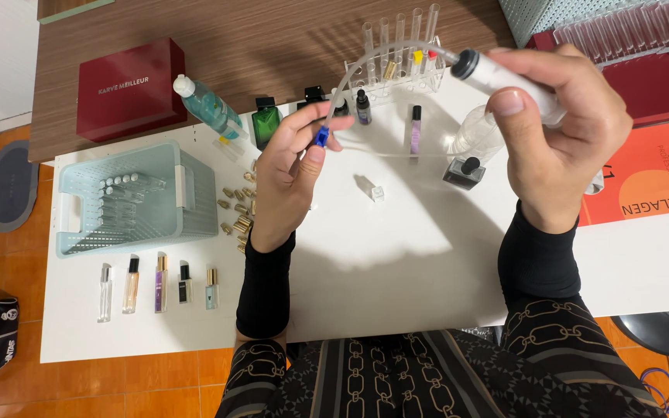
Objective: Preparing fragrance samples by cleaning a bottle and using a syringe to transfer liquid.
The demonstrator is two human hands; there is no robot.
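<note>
Head view looks straight down on a white table (pixel 396 263), and we see both hands raised above it. Our right hand (pixel 559 131) is wrapped around a clear syringe (pixel 505 77) with a black end, thumb pressed along its barrel and fingers curled over the top, so the grip is closed on it. From the syringe's black end a thin clear tube (pixel 365 62) arches over to our left hand (pixel 288 174), where thumb and forefinger pinch a small blue fitting (pixel 320 137) at the tube's other end. Both hands hold their pieces in the air, well above the tabletop.

Behind the tube we see a rack of test tubes (pixel 396 54), and near it a green bottle (pixel 265 124), a small dark dropper bottle (pixel 362 107) and a slim purple vial (pixel 416 129). A clear bottle with a black cap (pixel 470 151) lies under the right hand. A small white cap (pixel 374 188) sits alone between the hands. To the left a pale blue basket (pixel 187 209) holds glass vials, gold caps (pixel 235 209) are scattered just beside it, and a row of five small spray bottles (pixel 156 286) stands near the table's front edge. A dark red box (pixel 129 89) rests on the wooden surface beyond
</note>
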